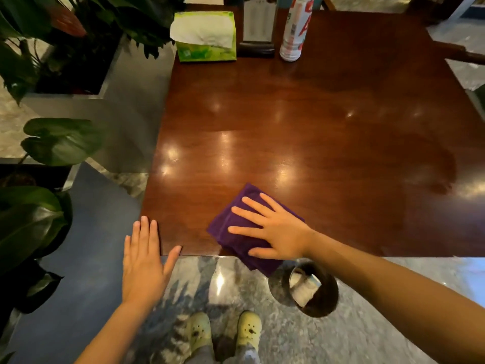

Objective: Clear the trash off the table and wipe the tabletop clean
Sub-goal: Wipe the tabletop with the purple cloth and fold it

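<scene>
Clearly we are in the wiping step: the dark wooden bench [288, 122] shows no loose litter, and a round bin [328, 298] on the floor just below its near edge holds crumpled white paper [304, 287]. Our right hand [275, 232] lies flat with spread, straight fingers pressing a folded purple cloth [236, 241] onto the bench at the near edge, a little left of the middle; it grips nothing. Our left hand [144, 264] is also flat and empty, fingers straight, at the near left corner with the thumb against the near edge. The cloth is a folded rectangle. Its long axis slants from far-left to near-right, and its near-right end hangs over the near edge above the bin. Our right fingers point left and away across it. We judge the next move needs steady downward pressure while the cloth slides away from the near edge across the glossy top, then careful passes around the green tissue box [204, 35], menu stand [258, 24] and white bottle [294, 30] along the far edge.
</scene>
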A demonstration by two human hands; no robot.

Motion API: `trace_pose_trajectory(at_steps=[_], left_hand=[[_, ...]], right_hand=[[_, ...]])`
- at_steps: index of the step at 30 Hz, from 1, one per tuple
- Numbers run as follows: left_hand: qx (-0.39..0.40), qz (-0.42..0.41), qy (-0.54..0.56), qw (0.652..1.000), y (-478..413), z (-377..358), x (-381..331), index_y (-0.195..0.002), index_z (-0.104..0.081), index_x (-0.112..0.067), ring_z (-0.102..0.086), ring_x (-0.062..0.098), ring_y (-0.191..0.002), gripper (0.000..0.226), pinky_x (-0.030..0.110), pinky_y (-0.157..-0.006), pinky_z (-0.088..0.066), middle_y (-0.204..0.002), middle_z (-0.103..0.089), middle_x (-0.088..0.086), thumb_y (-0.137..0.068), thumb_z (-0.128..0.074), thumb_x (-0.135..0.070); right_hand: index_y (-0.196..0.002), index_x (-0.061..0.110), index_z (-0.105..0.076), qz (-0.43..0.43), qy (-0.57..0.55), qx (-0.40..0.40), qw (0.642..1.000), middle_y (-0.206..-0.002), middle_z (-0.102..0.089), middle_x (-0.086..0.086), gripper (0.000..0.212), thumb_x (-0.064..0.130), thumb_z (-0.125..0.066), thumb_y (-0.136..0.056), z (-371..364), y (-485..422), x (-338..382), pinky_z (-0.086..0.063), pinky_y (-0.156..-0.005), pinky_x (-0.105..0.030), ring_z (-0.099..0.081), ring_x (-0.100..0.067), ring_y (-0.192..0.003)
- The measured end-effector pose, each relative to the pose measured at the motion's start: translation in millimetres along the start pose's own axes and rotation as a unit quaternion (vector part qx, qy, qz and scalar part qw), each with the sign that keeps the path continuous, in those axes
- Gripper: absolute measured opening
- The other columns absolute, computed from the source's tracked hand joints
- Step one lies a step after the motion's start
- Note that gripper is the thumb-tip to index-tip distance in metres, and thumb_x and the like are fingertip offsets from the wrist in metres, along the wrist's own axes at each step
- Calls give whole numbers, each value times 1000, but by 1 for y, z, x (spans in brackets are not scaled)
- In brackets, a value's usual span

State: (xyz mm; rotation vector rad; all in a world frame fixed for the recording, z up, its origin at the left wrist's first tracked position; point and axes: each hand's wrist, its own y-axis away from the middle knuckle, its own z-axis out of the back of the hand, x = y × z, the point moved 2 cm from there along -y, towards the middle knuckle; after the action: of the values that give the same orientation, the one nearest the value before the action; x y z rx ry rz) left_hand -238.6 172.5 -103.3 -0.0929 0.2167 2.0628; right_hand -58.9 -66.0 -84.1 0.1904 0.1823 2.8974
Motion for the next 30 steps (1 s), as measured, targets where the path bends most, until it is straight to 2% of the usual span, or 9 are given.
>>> trace_pose_trajectory(at_steps=[3, 7, 9, 12, 15, 19, 21, 26, 30], left_hand=[[-4, 5, 6, 1000, 2, 3, -4, -148, -11, -5, 2, 19, -147, 95, 27, -116, 14, -158, -6, 11, -82, -1, -72], [-6, -27, 6, 1000, 0, 3, -24, -148, -10, -8, 3, 16, -146, 80, 34, -120, 6, -158, -3, 7, -88, -9, -60], [4, -67, -8, 998, -2, -1, -41, -148, -10, -10, 1, 16, -146, 78, 31, -118, 8, -157, -4, 6, -90, -7, -61], [9, -76, -19, 997, -4, -5, -56, -148, -16, -9, -7, 18, -145, 79, 36, -117, 2, -157, -13, 7, -90, -5, -61], [11, -73, -23, 997, -4, -4, -57, -147, -19, -8, -10, 19, -145, 79, 38, -118, -3, -157, -17, 8, -90, -5, -61], [20, -61, -15, 998, -4, -2, -59, -147, -22, -9, -12, 20, -145, 78, 39, -118, -5, -156, -20, 8, -91, -4, -61], [25, -65, -11, 998, -4, -1, -60, -147, -19, -10, -10, 19, -146, 79, 39, -118, -4, -157, -17, 7, -90, -2, -62], [31, -83, 40, 995, -3, 6, -42, -148, 1, -19, 14, 9, -144, 80, 28, -117, 11, -155, 11, -5, -84, 6, -67], [28, -16, 54, 998, 2, 14, 2, -149, -5, -17, 11, 6, -142, 77, 28, -118, 5, -156, 5, -4, -86, -8, -61]], right_hand=[[-148, 41, -19, -64, 13, 10, 998, -161, -9, 2, 60, 61, -30, -92, -1, 41, -19, 0, -118, -53, -1, -30, -149], [-149, 42, -12, -173, 22, 20, 984, -160, -8, 3, 61, 63, -23, -93, -5, 84, -42, -3, -117, -52, -3, -30, -149], [-148, 42, -10, -228, 26, 15, 973, -160, -10, 2, 60, 64, -17, -92, -9, 104, -51, -4, -117, -51, -4, -28, -149], [-146, 44, -9, -322, 15, -2, 947, -160, -18, -1, 61, 67, -8, -89, -11, 132, -63, -7, -117, -49, -9, -26, -148], [-146, 39, -20, -429, -12, -40, 902, -159, -22, -2, 69, 70, -4, -87, -11, 144, -61, -11, -117, -52, -13, -28, -148], [-146, 31, -30, -612, -54, -97, 783, -158, -23, -9, 71, 62, -16, -85, -16, 117, -25, -12, -114, -60, -16, -36, -146], [-147, 26, -32, -656, -88, -103, 743, -157, -24, -14, 73, 60, -17, -85, -17, 93, -3, -11, -113, -65, -17, -41, -145], [-144, 19, -39, -637, -82, -96, 761, -151, -35, -22, 67, 55, -27, -89, -16, 20, 43, -18, -108, -69, -28, -48, -138], [-143, 19, -41, -581, -98, -85, 804, -150, -36, -20, 69, 56, -30, -85, -8, -41, 81, -18, -109, -69, -28, -47, -139]])
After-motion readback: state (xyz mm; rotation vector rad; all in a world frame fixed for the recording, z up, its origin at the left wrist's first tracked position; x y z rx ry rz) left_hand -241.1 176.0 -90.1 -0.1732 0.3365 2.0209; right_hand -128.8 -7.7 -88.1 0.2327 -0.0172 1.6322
